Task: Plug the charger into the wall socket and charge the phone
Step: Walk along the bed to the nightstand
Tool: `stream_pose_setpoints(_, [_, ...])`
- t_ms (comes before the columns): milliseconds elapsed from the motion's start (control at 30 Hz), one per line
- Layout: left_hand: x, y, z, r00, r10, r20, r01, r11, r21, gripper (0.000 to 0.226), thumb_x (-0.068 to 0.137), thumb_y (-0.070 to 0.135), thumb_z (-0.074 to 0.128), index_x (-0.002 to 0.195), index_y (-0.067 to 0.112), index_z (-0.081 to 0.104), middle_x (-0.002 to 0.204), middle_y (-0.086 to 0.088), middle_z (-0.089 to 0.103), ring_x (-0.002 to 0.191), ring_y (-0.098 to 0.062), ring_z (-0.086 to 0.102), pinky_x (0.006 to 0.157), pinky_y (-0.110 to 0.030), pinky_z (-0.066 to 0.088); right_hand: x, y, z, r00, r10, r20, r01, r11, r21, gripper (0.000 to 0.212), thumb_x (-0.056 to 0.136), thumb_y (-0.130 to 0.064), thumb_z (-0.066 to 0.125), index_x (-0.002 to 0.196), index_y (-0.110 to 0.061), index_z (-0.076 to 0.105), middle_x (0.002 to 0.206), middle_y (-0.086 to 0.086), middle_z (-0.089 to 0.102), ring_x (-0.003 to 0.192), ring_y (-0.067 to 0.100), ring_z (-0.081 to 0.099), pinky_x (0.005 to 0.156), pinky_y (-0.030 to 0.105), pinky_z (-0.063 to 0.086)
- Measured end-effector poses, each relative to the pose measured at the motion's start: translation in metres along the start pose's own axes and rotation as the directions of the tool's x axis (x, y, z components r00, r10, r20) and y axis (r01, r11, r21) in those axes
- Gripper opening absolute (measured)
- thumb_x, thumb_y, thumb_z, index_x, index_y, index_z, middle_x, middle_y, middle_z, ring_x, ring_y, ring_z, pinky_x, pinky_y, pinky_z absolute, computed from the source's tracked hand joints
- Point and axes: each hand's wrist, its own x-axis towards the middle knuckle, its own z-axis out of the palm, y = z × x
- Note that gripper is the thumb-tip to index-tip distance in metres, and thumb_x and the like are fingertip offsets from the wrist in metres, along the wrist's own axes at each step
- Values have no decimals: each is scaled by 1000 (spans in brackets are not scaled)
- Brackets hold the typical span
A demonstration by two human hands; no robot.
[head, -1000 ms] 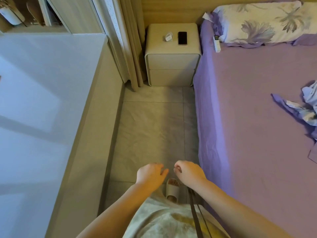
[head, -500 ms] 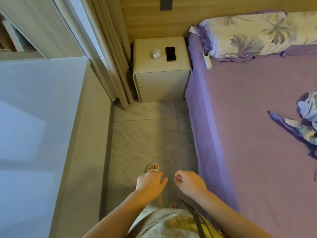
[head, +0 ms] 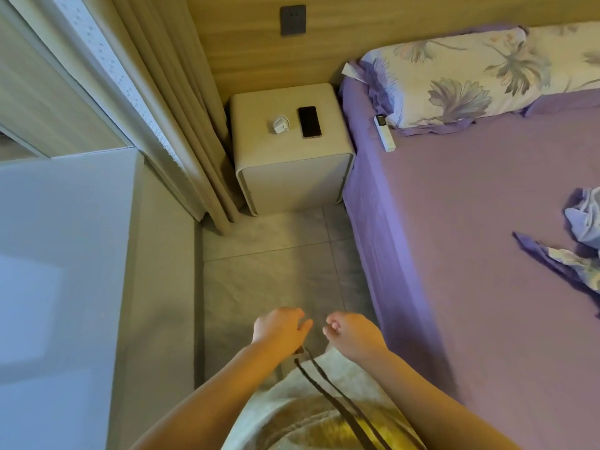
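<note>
A white charger [head: 280,125] with its coiled cable lies on the white nightstand [head: 292,177] beside a black phone [head: 309,121], which rests face up to its right. A dark grey wall socket [head: 293,20] sits on the wooden wall panel above the nightstand. My left hand [head: 281,329] and my right hand [head: 352,334] hover close together low in the view, far from the nightstand. Both hands are loosely curled and hold nothing.
A bed with a purple sheet [head: 470,238] fills the right side, with a floral pillow [head: 461,79], a white remote [head: 384,133] and crumpled cloth [head: 578,241]. Beige curtains [head: 181,125] hang left of the nightstand. A white counter [head: 65,271] runs along the left. Grey tiled floor [head: 272,274] lies between.
The view has moved forward and tilted up: the nightstand is nearer and the wall socket has come into view. My hands keep the same curled pose.
</note>
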Motion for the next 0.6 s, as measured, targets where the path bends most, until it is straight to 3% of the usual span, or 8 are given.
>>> stream_pose_setpoints(67, [11, 1, -8, 1000, -5, 6, 5, 1000, -9, 36, 94, 45, 38, 95, 19, 63, 92, -2, 69, 84, -21, 65, 77, -37, 56, 15, 0, -11, 1000, -1, 0, 1, 1000, -12, 32, 91, -37, 45, 114, -21, 60, 114, -2, 68, 104, 18, 63, 77, 28, 45])
stream_pose_setpoints(200, [40, 6, -25, 999, -31, 14, 31, 999, -39, 36, 94, 44, 39, 91, 17, 64, 90, -3, 69, 82, -22, 65, 78, -37, 56, 52, 5, -36, 999, -18, 42, 20, 998, -59, 29, 90, -39, 44, 106, -22, 61, 108, -2, 69, 99, 19, 63, 80, 32, 46])
stream_pose_setpoints(400, [98, 40, -74, 996, -69, 55, 69, 998, -5, 36, 96, 41, 36, 95, 14, 60, 100, -8, 67, 93, -27, 64, 81, -37, 52, 117, 18, -103, 996, -78, 38, 82, 990, -113, 27, 91, -36, 44, 106, -20, 60, 104, -1, 67, 89, 18, 60, 66, 26, 36])
stream_pose_setpoints(600, [148, 82, -123, 996, -91, -12, 90, 994, -55, 32, 94, 42, 38, 79, 17, 52, 97, -11, 67, 89, -30, 64, 68, -31, 46, 175, 25, -163, 993, -97, 72, 106, 983, -148, 27, 92, -37, 41, 101, -21, 61, 103, -2, 69, 98, 21, 63, 76, 31, 48])
